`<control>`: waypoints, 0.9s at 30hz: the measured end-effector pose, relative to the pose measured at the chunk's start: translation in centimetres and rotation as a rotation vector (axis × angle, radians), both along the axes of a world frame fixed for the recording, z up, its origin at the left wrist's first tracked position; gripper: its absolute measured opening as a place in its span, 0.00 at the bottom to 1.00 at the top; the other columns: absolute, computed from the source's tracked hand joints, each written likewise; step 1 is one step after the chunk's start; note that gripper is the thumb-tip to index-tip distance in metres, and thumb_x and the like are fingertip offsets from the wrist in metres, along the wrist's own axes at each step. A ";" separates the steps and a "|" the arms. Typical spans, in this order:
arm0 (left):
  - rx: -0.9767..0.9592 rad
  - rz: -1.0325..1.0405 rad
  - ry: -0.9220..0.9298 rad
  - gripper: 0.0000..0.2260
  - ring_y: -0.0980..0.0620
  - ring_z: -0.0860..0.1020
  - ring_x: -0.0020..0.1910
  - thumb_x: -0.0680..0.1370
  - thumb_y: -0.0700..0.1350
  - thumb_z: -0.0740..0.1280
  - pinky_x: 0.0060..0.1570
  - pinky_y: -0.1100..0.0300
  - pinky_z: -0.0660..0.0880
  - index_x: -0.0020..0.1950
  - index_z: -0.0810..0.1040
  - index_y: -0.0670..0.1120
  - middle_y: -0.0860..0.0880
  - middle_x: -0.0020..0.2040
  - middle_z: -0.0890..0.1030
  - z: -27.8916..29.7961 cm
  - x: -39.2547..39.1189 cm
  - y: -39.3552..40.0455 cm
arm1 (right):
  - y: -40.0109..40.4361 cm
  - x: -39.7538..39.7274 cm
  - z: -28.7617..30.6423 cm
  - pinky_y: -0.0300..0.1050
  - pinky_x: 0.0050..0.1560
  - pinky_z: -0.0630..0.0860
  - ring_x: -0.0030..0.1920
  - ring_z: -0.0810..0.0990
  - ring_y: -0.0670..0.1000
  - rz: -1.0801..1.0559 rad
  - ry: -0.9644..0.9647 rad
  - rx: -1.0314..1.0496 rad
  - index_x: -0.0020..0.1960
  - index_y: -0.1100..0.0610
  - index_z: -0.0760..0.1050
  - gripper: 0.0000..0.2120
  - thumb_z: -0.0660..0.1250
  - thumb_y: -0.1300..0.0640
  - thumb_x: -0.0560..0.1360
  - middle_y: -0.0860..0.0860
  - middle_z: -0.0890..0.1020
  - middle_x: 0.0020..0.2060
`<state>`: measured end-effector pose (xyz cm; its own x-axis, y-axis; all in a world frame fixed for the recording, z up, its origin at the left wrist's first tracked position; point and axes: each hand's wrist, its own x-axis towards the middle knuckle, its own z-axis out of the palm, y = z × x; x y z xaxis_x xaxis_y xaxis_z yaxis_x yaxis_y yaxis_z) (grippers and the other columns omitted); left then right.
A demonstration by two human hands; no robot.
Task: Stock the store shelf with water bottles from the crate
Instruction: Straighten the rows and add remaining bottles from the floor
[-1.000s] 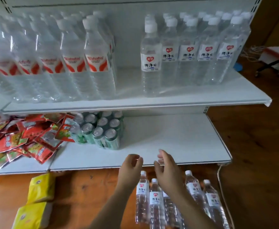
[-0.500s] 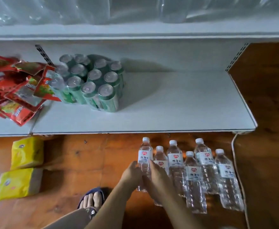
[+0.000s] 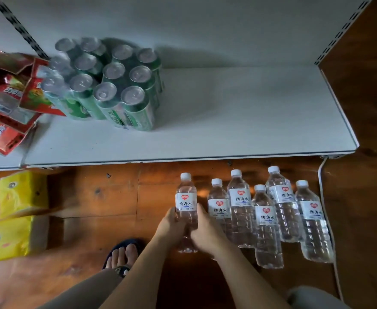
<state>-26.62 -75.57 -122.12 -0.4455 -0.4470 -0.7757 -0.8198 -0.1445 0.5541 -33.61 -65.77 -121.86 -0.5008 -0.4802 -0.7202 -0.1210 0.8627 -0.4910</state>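
Both hands clasp one bottle (image 3: pixel 186 204) standing on the floor (image 3: pixel 98 197): left hand (image 3: pixel 169 226) and right hand (image 3: pixel 205 228) wrap curled fingers round its lower body. Five more bottles (image 3: pixel 265 219) stand just right, below the shelf (image 3: pixel 227 130).

Hidden or cut off, as you look down:

- Held water bottle (image 3: pixel 185 201): your left hand (image 3: pixel 169 226) and right hand (image 3: pixel 205 230) cover its middle, so you cannot see how your fingers lie on its far side.
- Second bottle (image 3: pixel 218 204): lower body hidden behind your right hand.
- Red snack packets (image 3: pixel 7 101): cut off by the left edge; print blurred.
- Yellow packs (image 3: pixel 15 219): left parts cut off; small emblems too small to read.
- Can pack (image 3: pixel 107 85): rear cans blurred; side lettering mostly unreadable.
- Shelf (image 3: pixel 250 112): back panel cut off at the top edge.
- Sandalled foot (image 3: pixel 123 255): heel hidden behind your leg.
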 end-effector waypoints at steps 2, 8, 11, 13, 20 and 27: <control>0.058 0.082 0.018 0.11 0.51 0.82 0.41 0.82 0.48 0.65 0.29 0.64 0.77 0.62 0.72 0.47 0.46 0.51 0.82 0.5 0.3 0.0 | 0.0 0.2 0.3 0.49 0.58 0.80 0.59 0.78 0.51 -0.059 0.003 -0.063 0.80 0.49 0.51 0.37 0.67 0.58 0.78 0.51 0.75 0.65; 0.099 0.144 0.153 0.22 0.47 0.84 0.50 0.76 0.49 0.72 0.49 0.47 0.83 0.67 0.68 0.51 0.46 0.58 0.80 3.4 0.7 -0.9 | 1.2 -0.4 3.0 0.46 0.52 0.81 0.55 0.79 0.42 -0.184 0.027 -0.264 0.74 0.43 0.60 0.35 0.74 0.46 0.73 0.42 0.77 0.64; 0.088 0.084 0.171 0.24 0.49 0.82 0.51 0.76 0.47 0.73 0.48 0.54 0.82 0.69 0.67 0.50 0.48 0.57 0.79 6.1 0.3 -0.7 | 1.9 -0.8 5.0 0.44 0.53 0.80 0.59 0.78 0.44 -0.192 -0.009 -0.303 0.77 0.42 0.55 0.40 0.74 0.45 0.73 0.43 0.74 0.69; 0.089 0.071 0.196 0.25 0.51 0.82 0.51 0.76 0.45 0.73 0.47 0.56 0.81 0.70 0.67 0.48 0.50 0.56 0.80 7.5 0.1 -0.5 | 2.4 -0.9 6.6 0.38 0.51 0.76 0.61 0.76 0.44 -0.194 -0.008 -0.339 0.79 0.44 0.53 0.41 0.73 0.46 0.74 0.43 0.71 0.71; -0.002 0.067 0.363 0.28 0.49 0.83 0.53 0.69 0.49 0.78 0.57 0.44 0.80 0.66 0.71 0.52 0.49 0.57 0.82 13.6 -1.2 0.5 | 4.1 -1.4 11.6 0.43 0.61 0.74 0.66 0.73 0.47 -0.173 0.172 -0.447 0.79 0.45 0.51 0.43 0.74 0.48 0.74 0.45 0.70 0.71; -0.133 0.068 0.542 0.28 0.53 0.83 0.50 0.71 0.45 0.79 0.55 0.52 0.81 0.66 0.69 0.48 0.49 0.55 0.81 21.0 -3.5 1.7 | 4.9 -3.5 18.3 0.35 0.58 0.70 0.65 0.69 0.41 -0.132 0.351 -0.614 0.79 0.44 0.53 0.42 0.74 0.46 0.73 0.44 0.66 0.73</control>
